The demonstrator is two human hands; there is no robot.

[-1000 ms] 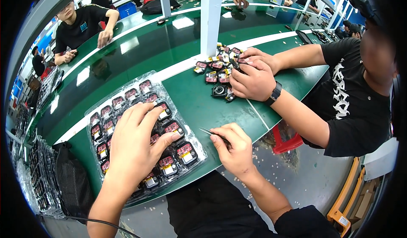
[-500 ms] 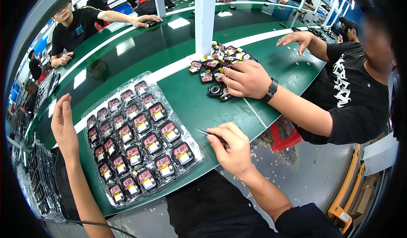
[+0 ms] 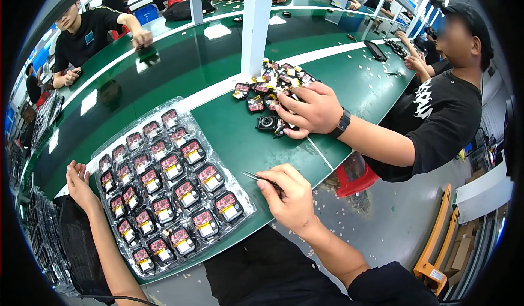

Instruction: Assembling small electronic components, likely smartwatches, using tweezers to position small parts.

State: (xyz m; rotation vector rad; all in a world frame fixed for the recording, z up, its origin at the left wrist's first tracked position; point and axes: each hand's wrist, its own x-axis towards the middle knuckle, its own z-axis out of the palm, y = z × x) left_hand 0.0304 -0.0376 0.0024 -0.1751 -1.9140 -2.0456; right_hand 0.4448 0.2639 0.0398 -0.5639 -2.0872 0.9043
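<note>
Left hand (image 3: 81,189): withdrawn from above the tray (image 3: 248,204) to beyond its nine-o'clock edge, and, over the last half second, lowered toward six o'clock; the devices (image 3: 186,193) it covered lie exposed. Neighbour (image 3: 445,107): one of two hands has left the pile (image 3: 267,89); the head (image 3: 466,36) has moved clear of the dark rim at two o'clock. Far worker (image 3: 82,39): arm, extended toward eleven o'clock half a second earlier, drawn back toward ten.
</note>
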